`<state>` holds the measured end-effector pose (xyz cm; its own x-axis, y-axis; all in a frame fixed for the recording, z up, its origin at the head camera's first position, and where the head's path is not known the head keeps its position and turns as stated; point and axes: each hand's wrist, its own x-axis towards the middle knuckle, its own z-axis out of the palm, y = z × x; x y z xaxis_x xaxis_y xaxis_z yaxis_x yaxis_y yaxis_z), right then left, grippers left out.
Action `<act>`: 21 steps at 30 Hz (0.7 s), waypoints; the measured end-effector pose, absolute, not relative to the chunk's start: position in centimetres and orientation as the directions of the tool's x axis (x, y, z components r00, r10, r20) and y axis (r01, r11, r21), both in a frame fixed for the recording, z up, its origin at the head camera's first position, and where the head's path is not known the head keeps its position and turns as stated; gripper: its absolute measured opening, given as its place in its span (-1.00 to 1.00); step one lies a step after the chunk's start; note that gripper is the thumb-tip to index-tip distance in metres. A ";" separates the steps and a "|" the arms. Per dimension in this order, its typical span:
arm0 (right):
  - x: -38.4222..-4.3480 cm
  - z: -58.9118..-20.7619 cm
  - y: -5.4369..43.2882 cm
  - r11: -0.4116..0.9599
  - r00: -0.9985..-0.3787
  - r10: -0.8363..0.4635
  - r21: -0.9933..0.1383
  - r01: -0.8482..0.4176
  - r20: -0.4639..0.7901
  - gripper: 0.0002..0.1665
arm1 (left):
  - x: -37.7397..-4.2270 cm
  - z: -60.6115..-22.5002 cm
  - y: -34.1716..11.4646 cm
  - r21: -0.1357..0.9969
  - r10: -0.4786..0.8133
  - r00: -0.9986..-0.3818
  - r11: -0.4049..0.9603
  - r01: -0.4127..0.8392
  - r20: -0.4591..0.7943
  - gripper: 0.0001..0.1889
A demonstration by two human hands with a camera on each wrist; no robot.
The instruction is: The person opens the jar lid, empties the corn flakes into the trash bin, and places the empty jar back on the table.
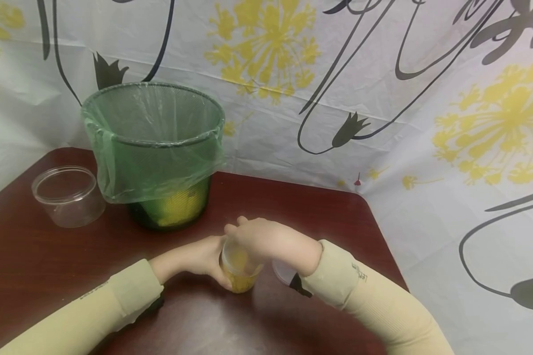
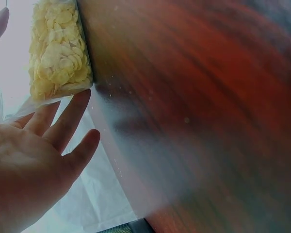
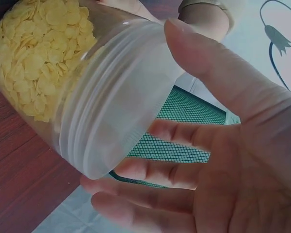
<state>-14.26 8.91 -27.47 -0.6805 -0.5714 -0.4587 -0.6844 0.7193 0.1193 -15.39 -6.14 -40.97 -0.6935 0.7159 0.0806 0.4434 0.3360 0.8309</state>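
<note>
A clear plastic jar (image 1: 242, 283) of thin yellow flakes (image 3: 43, 53) stands between the two hands near the middle of the table. My left hand (image 1: 204, 254) holds it from the left, thumb low on the near side and fingers around the far side. Over the jar's top reaches my right hand (image 1: 271, 241). In the right wrist view its thumb and fingers span the frosted, ridged lid (image 3: 121, 97), with the thumb tip at the rim. The lid sits on the jar's mouth. The left wrist view catches the flakes (image 2: 58, 53) through the jar wall, just above the left fingers.
Behind the hands stands a mesh bin (image 1: 177, 209) lined with a green bag (image 1: 160, 172). A round clear container (image 1: 73, 209) is at the left. Partly under the right wrist lies a pale round item (image 1: 283, 272) with a black piece beside it. A patterned sheet (image 1: 266, 128) hangs behind the dark red table (image 1: 328, 207).
</note>
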 end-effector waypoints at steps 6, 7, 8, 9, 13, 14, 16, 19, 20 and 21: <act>-13.9 -27.5 9.3 0.669 -0.639 -0.641 0.099 -0.736 -0.425 -0.08 | -15.2 -40.9 -6.2 0.843 0.710 -0.700 0.328 0.426 0.078 -0.15; -13.8 -27.5 9.4 0.660 -0.630 -0.654 0.090 -0.746 -0.418 -0.06 | -15.2 -40.9 -6.2 0.845 0.708 -0.702 0.327 0.424 0.078 -0.15; -13.7 -27.5 9.5 0.649 -0.620 -0.670 0.083 -0.756 -0.407 -0.05 | -15.1 -40.9 -6.2 0.846 0.706 -0.704 0.327 0.421 0.078 -0.15; -13.7 -27.5 9.6 0.640 -0.611 -0.685 0.075 -0.765 -0.397 -0.04 | -15.1 -40.9 -6.2 0.848 0.705 -0.705 0.326 0.419 0.077 -0.16; -13.6 -27.5 10.2 0.622 -0.590 -0.717 0.041 -0.782 -0.371 -0.01 | -15.0 -40.8 -6.2 0.846 0.704 -0.706 0.331 0.419 0.074 -0.18; -13.7 -27.5 10.3 0.621 -0.588 -0.721 0.033 -0.783 -0.368 -0.02 | -15.0 -40.8 -6.2 0.845 0.707 -0.704 0.330 0.420 0.074 -0.18; -13.7 -27.6 10.6 0.626 -0.587 -0.723 0.015 -0.780 -0.363 -0.03 | -15.1 -40.8 -6.2 0.843 0.711 -0.699 0.329 0.425 0.075 -0.19; -13.8 -27.7 10.8 0.640 -0.597 -0.719 -0.006 -0.768 -0.354 -0.05 | -15.1 -40.8 -6.3 0.834 0.717 -0.692 0.328 0.443 0.085 -0.19; -13.8 -27.7 10.8 0.645 -0.603 -0.717 -0.005 -0.764 -0.350 -0.06 | -15.2 -40.8 -6.2 0.831 0.717 -0.691 0.328 0.448 0.090 -0.19; -13.8 -27.8 10.8 0.650 -0.610 -0.714 -0.001 -0.760 -0.344 -0.07 | -15.2 -40.8 -6.2 0.828 0.715 -0.693 0.330 0.453 0.095 -0.17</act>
<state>-13.84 10.82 -27.77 -0.6099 -0.7138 -0.3442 -0.7601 0.6498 -0.0006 -15.16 -6.22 -40.81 -0.6931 0.7146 0.0949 0.4533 0.3296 0.8282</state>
